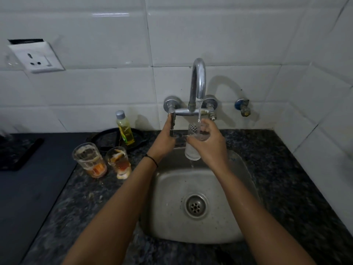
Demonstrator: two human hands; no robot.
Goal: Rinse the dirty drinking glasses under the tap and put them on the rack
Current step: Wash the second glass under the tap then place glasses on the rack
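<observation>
Water runs from the chrome tap [198, 81] into a clear drinking glass [192, 152] that my right hand [209, 144] holds upright over the steel sink [172, 207]. My left hand [165, 138] grips the tap's left lever handle [172, 123]. Two dirty glasses stand on the dark stone counter left of the sink: a taller one [89, 159] with orange residue and a shorter one [119, 162] with brown and orange dregs. No rack is in view.
A bottle of yellow liquid [125, 129] stands on a black round lid behind the dirty glasses. A dark flat board [28, 178] covers the counter's left side. A blue-capped valve [242, 107] juts from the white tiled wall, and a socket [36, 58] sits upper left.
</observation>
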